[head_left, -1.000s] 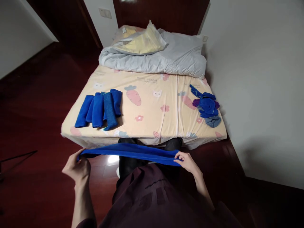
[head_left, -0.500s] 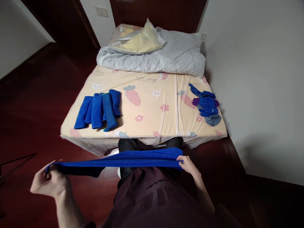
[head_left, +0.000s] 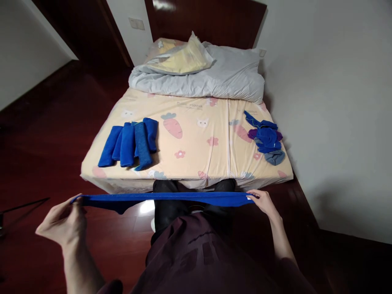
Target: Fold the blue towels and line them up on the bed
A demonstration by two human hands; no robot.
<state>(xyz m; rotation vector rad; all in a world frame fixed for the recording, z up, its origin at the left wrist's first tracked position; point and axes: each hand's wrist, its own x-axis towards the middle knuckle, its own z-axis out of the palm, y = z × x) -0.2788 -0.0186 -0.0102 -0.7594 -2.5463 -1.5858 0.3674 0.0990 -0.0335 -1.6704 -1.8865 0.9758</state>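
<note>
A blue towel (head_left: 171, 197) is stretched taut between my hands, above my knees and in front of the bed's near edge. My left hand (head_left: 69, 218) pinches its left end. At the other end, my right hand (head_left: 263, 203) grips the corner, where a small white tag shows by the fingertips. The towel hangs as a narrow band, its lower part drooping on the left. On the bed's left side lie several rolled blue towels (head_left: 127, 143), side by side. A crumpled heap of blue, purple and grey cloths (head_left: 266, 136) lies at the right edge of the bed.
The bed (head_left: 190, 163) has a pale sheet with carrot and flower prints. A grey quilt (head_left: 232, 73) and a yellow pillow (head_left: 186, 59) are bunched at the headboard (head_left: 208, 20). A white wall (head_left: 330, 102) runs along the right. Dark red flooring (head_left: 55, 139) lies to the left.
My right hand has moved outward to the right and slightly up, and the towel is pulled straighter. My left hand has risen a little with its end.
</note>
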